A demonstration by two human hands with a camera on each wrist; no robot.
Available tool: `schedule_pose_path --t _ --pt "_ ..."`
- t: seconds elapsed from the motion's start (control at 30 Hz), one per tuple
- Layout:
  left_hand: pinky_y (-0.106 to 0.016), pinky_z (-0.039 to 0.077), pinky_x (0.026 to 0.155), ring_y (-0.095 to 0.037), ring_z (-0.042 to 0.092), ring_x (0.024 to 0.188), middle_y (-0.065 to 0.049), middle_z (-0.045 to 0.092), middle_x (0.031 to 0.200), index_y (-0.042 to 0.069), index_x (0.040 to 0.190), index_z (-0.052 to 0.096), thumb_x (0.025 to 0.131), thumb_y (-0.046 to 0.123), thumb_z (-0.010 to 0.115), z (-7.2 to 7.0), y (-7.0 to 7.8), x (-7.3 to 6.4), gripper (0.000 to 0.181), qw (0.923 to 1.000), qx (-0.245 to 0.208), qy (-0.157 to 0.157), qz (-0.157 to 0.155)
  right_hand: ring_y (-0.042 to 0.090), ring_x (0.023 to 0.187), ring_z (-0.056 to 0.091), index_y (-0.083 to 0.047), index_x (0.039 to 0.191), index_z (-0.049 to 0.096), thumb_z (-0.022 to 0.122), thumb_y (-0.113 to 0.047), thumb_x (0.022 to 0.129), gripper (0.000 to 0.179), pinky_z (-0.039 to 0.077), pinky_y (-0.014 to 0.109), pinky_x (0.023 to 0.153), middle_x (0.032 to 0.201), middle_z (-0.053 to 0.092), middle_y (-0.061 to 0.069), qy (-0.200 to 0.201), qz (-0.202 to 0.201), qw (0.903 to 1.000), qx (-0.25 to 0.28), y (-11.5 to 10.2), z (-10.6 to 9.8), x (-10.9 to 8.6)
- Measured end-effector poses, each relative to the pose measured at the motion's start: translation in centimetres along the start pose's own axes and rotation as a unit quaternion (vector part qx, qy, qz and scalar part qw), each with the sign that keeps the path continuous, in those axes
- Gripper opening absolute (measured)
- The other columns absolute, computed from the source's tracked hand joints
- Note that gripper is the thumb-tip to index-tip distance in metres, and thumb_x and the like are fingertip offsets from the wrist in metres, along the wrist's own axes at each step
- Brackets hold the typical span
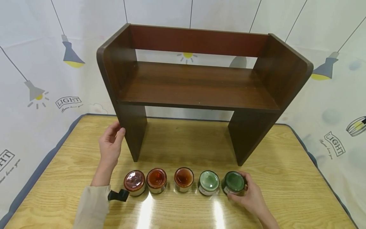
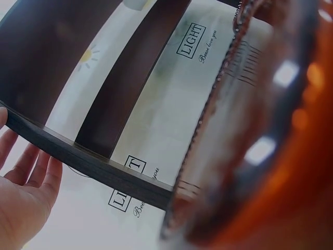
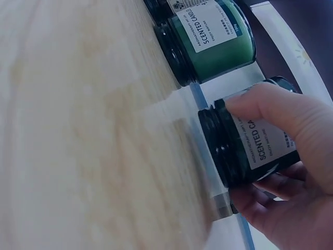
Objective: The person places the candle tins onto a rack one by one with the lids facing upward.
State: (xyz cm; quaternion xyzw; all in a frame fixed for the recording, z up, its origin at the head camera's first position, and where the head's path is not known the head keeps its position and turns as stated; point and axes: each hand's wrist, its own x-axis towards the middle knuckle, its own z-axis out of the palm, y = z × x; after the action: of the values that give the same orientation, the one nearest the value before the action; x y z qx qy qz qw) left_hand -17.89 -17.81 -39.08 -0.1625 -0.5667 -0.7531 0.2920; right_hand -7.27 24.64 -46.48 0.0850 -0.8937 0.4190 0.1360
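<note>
Several scented candle jars stand lid-down in a row before a dark brown wooden shelf (image 1: 197,86). My right hand (image 1: 250,194) grips the dark green candle jar (image 1: 235,181) at the row's right end, thumb on one side and fingers on the other; its label shows in the right wrist view (image 3: 265,138). Beside it stands a lighter green candle jar (image 1: 209,182). Further left are an orange-brown candle jar (image 1: 184,178), a red-orange candle jar (image 1: 156,179) and a dark red candle jar (image 1: 134,182). Fingers extended, my left hand (image 1: 111,143) touches the edge of the shelf's left side panel.
The shelf has one board between two side panels and stands on a wood-grain table (image 1: 183,213). A printed white cloth (image 1: 34,70) hangs behind and at the sides. A black strap (image 1: 118,195) sticks out from my left wrist beside the dark red jar.
</note>
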Motion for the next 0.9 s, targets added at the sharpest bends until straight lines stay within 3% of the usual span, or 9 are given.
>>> schedule_pose_path --t 0.37,0.63,0.9 --pt "-0.018 0.046 0.085 -0.01 0.058 0.099 0.002 0.065 0.103 0.007 0.109 0.067 0.09 -0.01 0.051 -0.2 0.0 0.0 0.03 0.9999 0.015 -0.002 -0.005 0.0 0.092 0.05 0.002 0.117 0.051 0.09 -0.004 0.051 0.077 0.048 0.023 0.071 0.106 0.062 0.011 0.023 0.019 0.9993 -0.022 -0.4 -0.5 0.3" --pt "-0.017 0.047 0.084 -0.01 0.058 0.099 0.002 0.065 0.102 0.006 0.11 0.066 0.09 -0.009 0.052 -0.2 0.1 0.0 0.029 0.9997 0.021 -0.004 -0.008 -0.011 0.098 0.044 0.01 0.118 0.045 0.084 0.009 0.053 0.075 0.034 0.001 0.086 0.11 0.057 0.017 0.039 0.008 0.9975 0.058 -1.4 -0.7 0.5" --pt "-0.017 0.047 0.083 -0.01 0.058 0.097 0.002 0.065 0.1 0.008 0.108 0.067 0.09 -0.01 0.051 -0.1 0.2 0.0 0.031 0.9998 0.016 -0.006 -0.002 -0.008 0.097 0.047 0.01 0.116 0.046 0.083 0.013 0.049 0.077 0.038 0.004 0.085 0.108 0.054 0.0 0.047 -0.031 0.9967 0.059 -2.5 -1.2 0.7"
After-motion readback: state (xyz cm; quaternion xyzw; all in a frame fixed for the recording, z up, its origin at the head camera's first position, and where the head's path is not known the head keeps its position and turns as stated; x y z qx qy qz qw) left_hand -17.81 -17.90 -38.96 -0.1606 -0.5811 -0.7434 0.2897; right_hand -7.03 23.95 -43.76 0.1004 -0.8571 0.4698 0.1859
